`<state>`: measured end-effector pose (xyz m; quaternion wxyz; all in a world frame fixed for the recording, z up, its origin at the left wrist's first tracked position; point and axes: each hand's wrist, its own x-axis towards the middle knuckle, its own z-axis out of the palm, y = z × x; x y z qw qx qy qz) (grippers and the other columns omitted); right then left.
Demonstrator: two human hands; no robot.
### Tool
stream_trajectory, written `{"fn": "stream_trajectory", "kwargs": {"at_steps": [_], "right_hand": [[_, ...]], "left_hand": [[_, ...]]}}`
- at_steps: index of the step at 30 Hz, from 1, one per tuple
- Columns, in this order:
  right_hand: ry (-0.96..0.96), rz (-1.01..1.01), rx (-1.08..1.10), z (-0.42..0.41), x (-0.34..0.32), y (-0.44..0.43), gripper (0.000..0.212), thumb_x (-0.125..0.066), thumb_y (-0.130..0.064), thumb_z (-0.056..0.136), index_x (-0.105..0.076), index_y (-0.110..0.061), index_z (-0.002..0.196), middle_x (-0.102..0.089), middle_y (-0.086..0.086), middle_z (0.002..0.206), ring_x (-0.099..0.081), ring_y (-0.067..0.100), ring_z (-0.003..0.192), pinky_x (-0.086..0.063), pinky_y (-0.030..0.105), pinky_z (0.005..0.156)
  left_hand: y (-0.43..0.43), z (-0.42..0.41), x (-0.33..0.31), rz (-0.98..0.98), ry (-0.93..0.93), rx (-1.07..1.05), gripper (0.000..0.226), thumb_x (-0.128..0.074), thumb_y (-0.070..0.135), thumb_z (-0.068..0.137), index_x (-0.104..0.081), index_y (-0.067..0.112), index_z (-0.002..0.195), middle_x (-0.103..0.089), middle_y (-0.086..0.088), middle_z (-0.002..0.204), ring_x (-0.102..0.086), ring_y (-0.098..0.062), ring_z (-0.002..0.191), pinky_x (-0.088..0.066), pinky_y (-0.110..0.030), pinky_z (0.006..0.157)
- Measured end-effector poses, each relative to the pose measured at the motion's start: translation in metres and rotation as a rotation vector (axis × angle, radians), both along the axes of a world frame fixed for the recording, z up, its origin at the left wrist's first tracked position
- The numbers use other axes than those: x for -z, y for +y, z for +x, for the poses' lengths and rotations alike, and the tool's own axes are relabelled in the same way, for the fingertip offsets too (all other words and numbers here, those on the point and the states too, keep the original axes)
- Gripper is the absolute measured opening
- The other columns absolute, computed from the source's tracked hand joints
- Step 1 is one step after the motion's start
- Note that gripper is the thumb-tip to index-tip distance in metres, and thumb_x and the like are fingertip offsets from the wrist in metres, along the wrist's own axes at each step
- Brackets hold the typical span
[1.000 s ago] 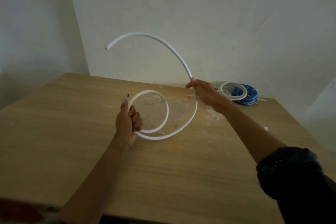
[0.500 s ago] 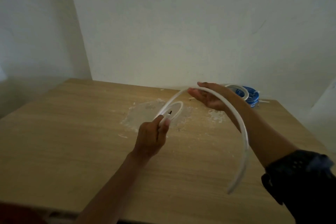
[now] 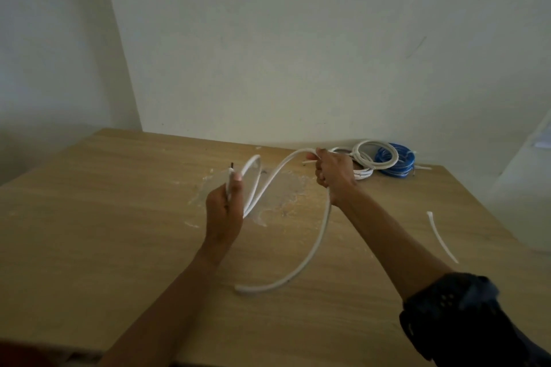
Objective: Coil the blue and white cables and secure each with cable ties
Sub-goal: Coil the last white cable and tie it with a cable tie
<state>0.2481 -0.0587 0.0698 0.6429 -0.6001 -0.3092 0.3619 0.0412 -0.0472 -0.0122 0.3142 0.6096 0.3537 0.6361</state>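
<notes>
A stiff white cable [image 3: 319, 241] is held above the wooden table [image 3: 89, 217]. My left hand [image 3: 223, 208] grips its small first loop, with the cable's black-tipped end sticking up past my thumb. From there the cable arcs right into my right hand [image 3: 334, 173], which is curled round it. Below that hand the free tail hangs down and curves left, its end lying near the table. A coiled blue cable [image 3: 399, 162] and coiled white cables [image 3: 377, 155] lie at the back right, behind my right hand.
A loose short white strip [image 3: 441, 235] lies on the table at the right. A pale powdery patch [image 3: 286, 197] marks the table middle. White walls stand behind and left. The table's right edge runs near a pale object [image 3: 524, 202].
My right hand turned over and closed round the cable. The free tail swung from my right forearm's side down and left towards the table. My left hand rose slightly with the loop.
</notes>
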Motion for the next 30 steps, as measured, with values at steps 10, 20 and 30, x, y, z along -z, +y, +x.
{"fn": "stream_trajectory", "kwargs": {"at_steps": [10, 20, 30], "right_hand": [[-0.808, 0.546, 0.058, -0.076, -0.03, -0.037, 0.03, -0.044, -0.011, 0.104, -0.066, 0.001, 0.089, -0.043, -0.008, 0.056, -0.035, 0.006, 0.047, -0.027, 0.021, 0.044], [-1.373, 0.52, -0.116, -0.117, -0.033, -0.045, 0.054, -0.022, -0.035, 0.101, -0.047, -0.005, 0.138, -0.07, 0.008, 0.087, -0.052, 0.019, 0.053, -0.043, 0.032, 0.045], [-1.256, 0.567, -0.105, -0.111, -0.011, -0.061, 0.04, -0.055, -0.017, 0.1, -0.048, -0.011, 0.139, -0.061, 0.006, 0.102, -0.053, 0.017, 0.085, -0.042, 0.025, 0.069]], "left_hand": [[-0.005, 0.002, -0.026, -0.47, -0.543, 0.299, 0.058, -0.035, 0.052, 0.105, -0.03, 0.021, 0.056, -0.02, 0.003, 0.042, -0.018, -0.011, 0.035, -0.016, -0.022, 0.04], [-0.02, 0.016, -0.092, -0.409, -0.674, 0.514, 0.064, -0.033, 0.067, 0.098, -0.07, 0.015, 0.093, -0.072, -0.005, 0.082, -0.072, -0.02, 0.088, -0.058, -0.035, 0.079], [-0.011, 0.005, -0.143, -0.559, -0.777, 0.663, 0.056, -0.046, 0.048, 0.103, -0.055, 0.019, 0.056, -0.043, 0.006, 0.046, -0.043, -0.007, 0.038, -0.038, -0.02, 0.039]]}}
